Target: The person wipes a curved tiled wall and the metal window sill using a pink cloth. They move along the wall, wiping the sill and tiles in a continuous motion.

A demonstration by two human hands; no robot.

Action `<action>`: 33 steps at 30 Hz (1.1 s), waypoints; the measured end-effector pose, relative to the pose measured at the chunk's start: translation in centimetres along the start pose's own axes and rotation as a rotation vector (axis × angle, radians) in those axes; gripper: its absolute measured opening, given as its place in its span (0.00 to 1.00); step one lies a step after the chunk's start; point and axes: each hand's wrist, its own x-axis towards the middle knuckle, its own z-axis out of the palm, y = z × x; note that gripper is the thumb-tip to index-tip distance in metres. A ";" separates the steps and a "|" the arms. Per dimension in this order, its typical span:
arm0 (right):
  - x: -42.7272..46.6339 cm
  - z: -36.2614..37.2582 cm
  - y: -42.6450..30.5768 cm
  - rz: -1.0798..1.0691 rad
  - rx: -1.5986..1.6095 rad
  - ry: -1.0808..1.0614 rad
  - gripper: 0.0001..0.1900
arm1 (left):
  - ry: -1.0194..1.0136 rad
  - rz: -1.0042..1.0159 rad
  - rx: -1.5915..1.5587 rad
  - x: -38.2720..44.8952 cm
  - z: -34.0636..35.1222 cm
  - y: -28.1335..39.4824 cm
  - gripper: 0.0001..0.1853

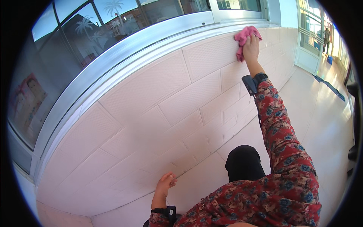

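Note:
My right hand (251, 49) is stretched out at the upper right and holds a crumpled pink cloth (243, 35) against the top of the tiled wall (170, 82), just below the window ledge (195, 31). Part of the cloth hangs down over the tiles. My left hand (165, 183) is low in the picture, near the foot of the wall, with its fingers apart and nothing in it. A dark device is strapped at each wrist.
Aluminium-framed windows (181, 20) run above the wall. At the right are a white door (307, 58), a dark cloth (330, 87) on the tiled floor (317, 122), a blue object (329, 59) and a distant person (327, 39).

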 end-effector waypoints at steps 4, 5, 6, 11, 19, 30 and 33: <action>-2.8 2.3 -1.9 -0.057 0.149 0.064 0.24 | -0.019 0.033 0.010 0.3 0.3 0.7 0.23; -4.5 3.1 -3.6 -0.056 0.114 0.058 0.24 | -0.025 0.039 0.017 0.2 0.4 0.8 0.23; -6.2 3.7 -5.8 -0.116 0.101 0.100 0.23 | -0.042 0.055 0.014 0.2 0.5 0.8 0.23; -14.0 3.4 -18.6 -0.251 0.146 0.014 0.22 | -0.071 0.117 0.026 0.3 0.5 1.4 0.22; -25.5 1.6 -37.3 -0.625 0.414 -0.221 0.21 | -0.042 0.196 0.036 -1.6 0.9 2.6 0.24; -35.2 1.7 -50.3 -1.276 0.692 -0.515 0.15 | -0.002 0.179 0.127 -2.4 -0.1 3.7 0.26; -35.1 1.9 -46.2 -1.354 0.725 -0.535 0.12 | 0.008 0.172 0.146 -2.2 -0.4 3.4 0.26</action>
